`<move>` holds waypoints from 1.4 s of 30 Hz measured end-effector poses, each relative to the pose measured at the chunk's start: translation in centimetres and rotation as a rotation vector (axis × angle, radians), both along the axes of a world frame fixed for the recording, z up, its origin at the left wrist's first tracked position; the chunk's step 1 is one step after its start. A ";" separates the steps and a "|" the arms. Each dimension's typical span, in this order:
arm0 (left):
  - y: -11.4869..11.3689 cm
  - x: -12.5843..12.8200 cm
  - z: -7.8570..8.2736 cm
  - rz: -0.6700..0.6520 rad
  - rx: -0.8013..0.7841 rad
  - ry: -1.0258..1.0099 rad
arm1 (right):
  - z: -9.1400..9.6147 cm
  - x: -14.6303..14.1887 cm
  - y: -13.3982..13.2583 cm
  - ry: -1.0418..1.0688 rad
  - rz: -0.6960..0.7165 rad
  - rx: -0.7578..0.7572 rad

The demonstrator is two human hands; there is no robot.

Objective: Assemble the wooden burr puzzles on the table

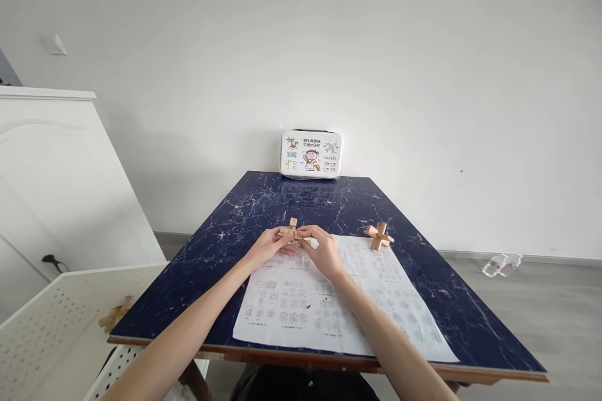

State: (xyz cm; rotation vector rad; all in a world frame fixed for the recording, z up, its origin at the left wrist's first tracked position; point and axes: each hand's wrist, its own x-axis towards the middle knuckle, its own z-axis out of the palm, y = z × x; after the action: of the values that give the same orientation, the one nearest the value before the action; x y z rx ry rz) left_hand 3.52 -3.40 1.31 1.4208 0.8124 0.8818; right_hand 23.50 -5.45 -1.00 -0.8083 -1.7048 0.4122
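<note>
Over the far edge of a printed sheet, both hands grip a small wooden burr puzzle [293, 223] made of crossed light-wood bars. My left hand [270, 247] holds it from the left, with its thumb on the near side. From the right, my right hand [323, 249] pinches it between thumb and fingers. Part of the puzzle is hidden by the fingers. Beneath the hands lies the white instruction sheet [286, 332], covered with rows of small diagrams. Near its far right corner rests another wooden burr puzzle [379, 237], cross-shaped, touched by neither hand.
A white case [311, 155] with cartoon prints stands at the back of the dark blue marbled table [226, 232], against the wall. On the left is a white perforated surface [51, 313] with wooden pieces [116, 313] on it. Clear plastic bottles [501, 265] lie on the floor at right.
</note>
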 end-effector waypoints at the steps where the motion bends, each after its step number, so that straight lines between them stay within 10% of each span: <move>1: 0.0 0.0 0.0 0.001 -0.006 -0.004 | 0.0 -0.1 -0.1 -0.023 -0.022 0.015; 14: 0.4 -0.2 -0.2 0.010 0.071 -0.071 | 0.5 -0.5 0.1 0.114 -0.026 -0.210; 20: 0.0 -0.2 0.5 0.060 0.057 0.014 | -0.2 -0.2 0.7 0.200 0.233 -0.472; 42: -0.3 -0.1 0.9 0.153 0.044 0.075 | -0.2 -0.7 0.3 0.196 0.160 -0.417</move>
State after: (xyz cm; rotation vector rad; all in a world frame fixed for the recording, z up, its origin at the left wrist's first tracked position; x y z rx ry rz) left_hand 3.47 -3.67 2.22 1.4520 0.9737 0.9719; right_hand 22.81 -5.16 -1.18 -0.8976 -1.5236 0.9486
